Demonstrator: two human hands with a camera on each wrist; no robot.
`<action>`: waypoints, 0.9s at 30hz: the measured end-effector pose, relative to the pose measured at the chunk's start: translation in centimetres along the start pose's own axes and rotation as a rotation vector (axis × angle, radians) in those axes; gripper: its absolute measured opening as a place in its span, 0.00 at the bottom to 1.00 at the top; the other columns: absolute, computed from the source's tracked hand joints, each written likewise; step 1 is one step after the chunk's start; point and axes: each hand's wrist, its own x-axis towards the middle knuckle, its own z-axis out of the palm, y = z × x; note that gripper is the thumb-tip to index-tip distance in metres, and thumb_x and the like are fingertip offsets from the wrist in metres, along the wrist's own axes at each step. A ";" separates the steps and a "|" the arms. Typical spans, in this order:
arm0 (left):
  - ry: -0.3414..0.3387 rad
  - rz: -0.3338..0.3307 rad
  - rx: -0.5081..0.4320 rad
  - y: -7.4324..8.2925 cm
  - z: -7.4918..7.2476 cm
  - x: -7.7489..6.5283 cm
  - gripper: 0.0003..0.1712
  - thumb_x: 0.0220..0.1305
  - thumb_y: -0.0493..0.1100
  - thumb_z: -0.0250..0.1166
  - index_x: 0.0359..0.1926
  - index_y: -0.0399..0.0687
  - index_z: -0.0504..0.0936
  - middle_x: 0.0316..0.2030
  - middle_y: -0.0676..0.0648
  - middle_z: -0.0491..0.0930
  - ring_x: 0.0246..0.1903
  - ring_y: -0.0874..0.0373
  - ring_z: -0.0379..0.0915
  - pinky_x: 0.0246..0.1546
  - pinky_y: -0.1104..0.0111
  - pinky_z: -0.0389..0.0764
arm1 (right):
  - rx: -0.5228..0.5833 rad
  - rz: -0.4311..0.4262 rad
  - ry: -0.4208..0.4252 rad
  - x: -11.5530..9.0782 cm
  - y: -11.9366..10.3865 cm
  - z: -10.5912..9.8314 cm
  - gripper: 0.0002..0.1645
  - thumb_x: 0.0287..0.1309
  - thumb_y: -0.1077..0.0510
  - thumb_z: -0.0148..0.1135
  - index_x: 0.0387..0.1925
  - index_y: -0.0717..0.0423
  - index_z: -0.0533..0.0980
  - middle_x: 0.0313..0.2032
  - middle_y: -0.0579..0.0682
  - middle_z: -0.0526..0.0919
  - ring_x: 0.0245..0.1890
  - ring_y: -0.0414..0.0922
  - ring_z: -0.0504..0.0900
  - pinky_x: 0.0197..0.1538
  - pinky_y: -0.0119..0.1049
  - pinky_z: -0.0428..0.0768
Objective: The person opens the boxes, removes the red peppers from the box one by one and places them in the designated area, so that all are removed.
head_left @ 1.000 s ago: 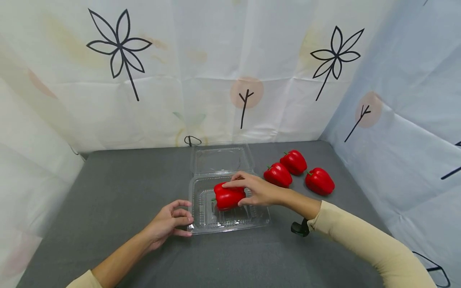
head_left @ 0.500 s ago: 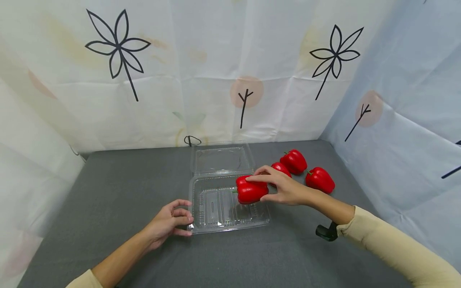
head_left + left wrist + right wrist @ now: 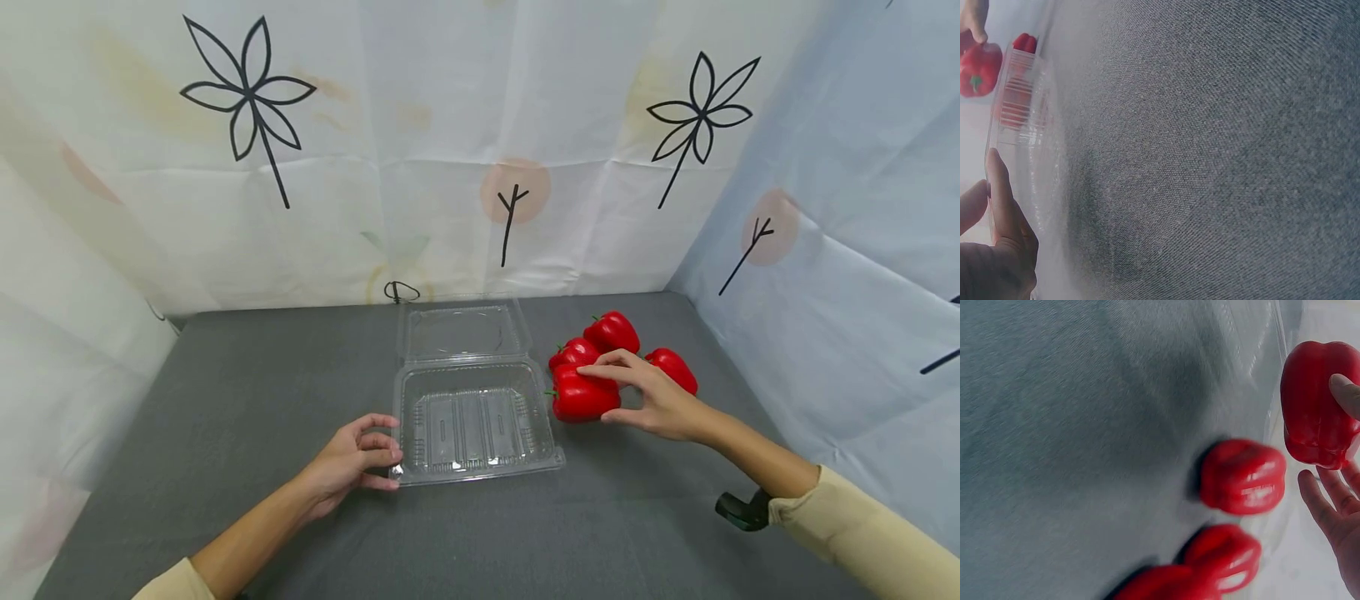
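My right hand (image 3: 660,400) grips a red bell pepper (image 3: 581,397) with a green stem. The pepper is off the table, right of the clear plastic clamshell container (image 3: 465,429). In the right wrist view, the thumb lies across the held pepper (image 3: 1313,400), with fingers on its other side. My left hand (image 3: 341,467) is at the container's left edge. Thumb and forefinger pinch the rim in the left wrist view, where the container wall (image 3: 1015,165) shows. The container lies with its lid (image 3: 465,331) folded back, and no pepper is inside.
Behind the held pepper lie a red bell pepper (image 3: 572,352) and another pepper (image 3: 613,332). A third pepper (image 3: 675,369), partly hidden by the right hand, lies farther right. The grey table (image 3: 300,367) backs onto a white printed cloth (image 3: 420,208).
My right hand has lifted the bell pepper out of the container and carried it right, towards the other peppers. My left hand has stayed at the container's edge.
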 end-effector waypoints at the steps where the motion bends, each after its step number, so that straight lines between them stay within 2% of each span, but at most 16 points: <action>1: -0.001 0.001 0.002 0.1 0.0 0.0 0.30 0.63 0.27 0.64 0.62 0.33 0.62 0.35 0.48 0.78 0.39 0.54 0.78 0.39 0.53 0.88 | -0.001 0.003 0.013 -0.4 0.1 -0.2 0.40 0.47 0.61 0.78 0.64 0.50 0.74 0.55 0.50 0.74 0.54 0.46 0.71 0.42 0.36 0.85; 5: 0.000 -0.002 0.007 0.2 0.1 0.0 0.29 0.65 0.27 0.62 0.63 0.33 0.61 0.35 0.49 0.77 0.39 0.55 0.78 0.39 0.53 0.88 | 0.003 0.029 0.049 -1.7 0.5 -0.9 0.40 0.49 0.61 0.78 0.65 0.50 0.74 0.55 0.49 0.74 0.52 0.41 0.69 0.39 0.34 0.83; 10: 0.001 -0.010 0.007 0.0 0.0 0.0 0.30 0.64 0.28 0.63 0.63 0.33 0.61 0.35 0.49 0.77 0.39 0.55 0.78 0.39 0.53 0.88 | 0.024 0.062 0.077 -3.2 1.0 -1.3 0.38 0.50 0.61 0.77 0.64 0.53 0.74 0.55 0.50 0.73 0.53 0.39 0.68 0.41 0.34 0.85; 19: 0.002 -0.006 0.001 0.0 0.0 0.0 0.34 0.61 0.31 0.69 0.63 0.33 0.61 0.37 0.47 0.77 0.39 0.55 0.78 0.40 0.52 0.87 | 0.013 0.120 0.110 -5.2 2.6 -0.6 0.39 0.48 0.62 0.78 0.64 0.52 0.74 0.54 0.48 0.74 0.53 0.35 0.68 0.43 0.37 0.86; 27: 0.012 -0.013 0.001 0.0 0.0 -0.1 0.33 0.62 0.30 0.68 0.63 0.32 0.61 0.36 0.47 0.77 0.39 0.54 0.78 0.39 0.52 0.88 | 0.027 0.151 0.126 -6.6 3.6 0.3 0.39 0.48 0.61 0.78 0.63 0.54 0.74 0.55 0.51 0.73 0.53 0.34 0.68 0.44 0.37 0.86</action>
